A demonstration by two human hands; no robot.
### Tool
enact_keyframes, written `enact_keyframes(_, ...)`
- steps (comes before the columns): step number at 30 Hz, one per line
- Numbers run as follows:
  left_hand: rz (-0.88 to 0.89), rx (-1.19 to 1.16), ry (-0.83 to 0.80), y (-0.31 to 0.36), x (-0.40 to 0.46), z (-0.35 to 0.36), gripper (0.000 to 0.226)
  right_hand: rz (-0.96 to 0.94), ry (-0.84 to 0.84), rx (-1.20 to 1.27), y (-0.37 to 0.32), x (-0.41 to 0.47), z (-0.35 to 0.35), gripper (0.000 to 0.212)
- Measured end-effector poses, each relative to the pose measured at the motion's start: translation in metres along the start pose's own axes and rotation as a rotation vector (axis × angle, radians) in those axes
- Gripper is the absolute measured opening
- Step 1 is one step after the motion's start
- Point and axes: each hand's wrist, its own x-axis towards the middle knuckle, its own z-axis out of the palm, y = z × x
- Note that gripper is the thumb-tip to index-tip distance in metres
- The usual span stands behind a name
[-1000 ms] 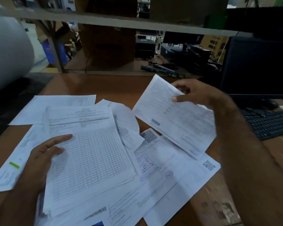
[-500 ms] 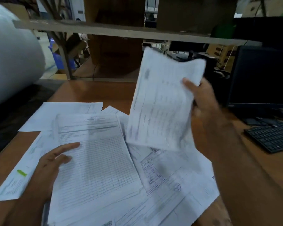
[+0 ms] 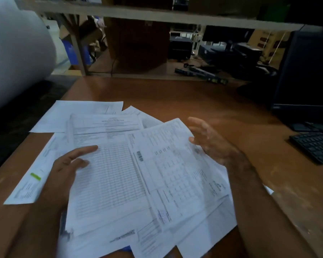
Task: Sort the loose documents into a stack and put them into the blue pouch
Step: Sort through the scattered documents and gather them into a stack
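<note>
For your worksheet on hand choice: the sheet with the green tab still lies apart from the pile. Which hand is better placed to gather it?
Probably left. The left hand rests on the gridded sheet, right beside the green-tab sheet. The right hand is open at the pile's far side, so it would have to cross over.

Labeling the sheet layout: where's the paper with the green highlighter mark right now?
In the head view, the white sheet with the green highlighter mark lies flat at the brown desk's left edge, just left of the left hand.
</note>
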Motion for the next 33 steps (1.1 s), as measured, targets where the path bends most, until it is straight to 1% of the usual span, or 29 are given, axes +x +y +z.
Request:
enact_keyframes(2, 0.011, 0.025, -0.002, -0.001, 0.001, 0.0, 0.044, -0.017, -0.053, 0.125, 0.007, -0.007, 0.001, 0.064)
enact_keyframes(3, 0.01, 0.022, 0.001, -0.001, 0.0, 0.002, 0.044, -0.008, -0.059, 0.142, 0.009, -0.011, 0.005, 0.057)
enact_keyframes(4, 0.005, 0.004, 0.007, 0.0, -0.002, 0.004, 0.043, -0.001, -0.034, 0.108, 0.012, -0.012, 0.011, 0.046)
enact_keyframes(6, 0.0, -0.029, 0.027, 0.002, -0.006, 0.008, 0.042, -0.046, 0.114, -0.063, 0.016, -0.013, 0.028, 0.023)
enact_keyframes(7, 0.0, -0.036, 0.034, 0.002, -0.007, 0.009, 0.043, -0.092, 0.205, -0.143, 0.021, -0.01, 0.035, 0.019)
enact_keyframes(8, -0.001, -0.038, 0.038, 0.001, -0.007, 0.009, 0.043, -0.136, 0.273, -0.198, 0.026, -0.006, 0.04, 0.021)
enact_keyframes(10, -0.007, -0.033, 0.039, -0.002, -0.005, 0.007, 0.043, -0.177, 0.306, -0.211, 0.032, 0.001, 0.045, 0.025)
enact_keyframes(11, -0.012, -0.028, 0.044, -0.003, -0.005, 0.006, 0.043, -0.172, 0.268, -0.195, 0.033, 0.003, 0.046, 0.026)
enact_keyframes(12, -0.014, -0.025, 0.053, -0.004, -0.005, 0.005, 0.043, -0.159, 0.216, -0.199, 0.035, 0.004, 0.046, 0.031)
enact_keyframes(14, -0.011, -0.025, 0.05, -0.003, -0.005, 0.005, 0.043, -0.127, 0.133, -0.325, 0.036, 0.004, 0.045, 0.052)
enact_keyframes(16, 0.001, -0.012, 0.029, -0.002, -0.005, 0.005, 0.042, -0.113, 0.09, -0.451, 0.037, 0.002, 0.047, 0.063)
enact_keyframes(17, 0.005, 0.001, 0.015, -0.003, -0.005, 0.004, 0.043, -0.125, 0.092, -0.449, 0.037, 0.002, 0.048, 0.062)
enact_keyframes(18, 0.008, 0.014, 0.006, -0.003, -0.005, 0.003, 0.043, -0.149, 0.101, -0.41, 0.034, 0.001, 0.049, 0.056)
enact_keyframes(21, -0.004, -0.025, -0.015, -0.005, -0.007, 0.002, 0.044, -0.237, 0.142, -0.135, 0.016, -0.004, 0.053, 0.037)
enact_keyframes(23, -0.024, -0.055, -0.006, -0.003, -0.008, 0.002, 0.047, -0.26, 0.132, 0.022, 0.0, -0.003, 0.055, 0.034)
enact_keyframes(24, -0.035, -0.055, -0.006, -0.001, -0.008, 0.002, 0.05, -0.256, 0.095, 0.048, -0.007, -0.001, 0.058, 0.034)
enact_keyframes(25, -0.045, -0.049, -0.001, 0.001, -0.008, 0.001, 0.052, -0.239, 0.053, 0.02, -0.011, 0.004, 0.063, 0.035)
enact_keyframes(26, -0.037, -0.019, 0.005, 0.005, -0.008, 0.0, 0.055, -0.22, 0.01, -0.062, -0.013, 0.008, 0.071, 0.037)
enact_keyframes(27, -0.018, 0.026, 0.018, 0.009, -0.008, 0.0, 0.055, -0.216, -0.008, -0.194, -0.011, 0.012, 0.08, 0.04)
enact_keyframes(29, 0.033, 0.061, 0.043, 0.012, -0.01, 0.003, 0.047, -0.244, 0.039, -0.438, 0.006, 0.02, 0.1, 0.048)
enact_keyframes(31, 0.034, 0.096, 0.06, 0.012, -0.012, 0.007, 0.041, -0.274, 0.083, -0.491, 0.02, 0.022, 0.112, 0.057)
enact_keyframes(33, 0.041, 0.193, 0.048, 0.01, -0.011, 0.006, 0.045, -0.311, 0.09, -0.502, 0.024, 0.022, 0.114, 0.065)
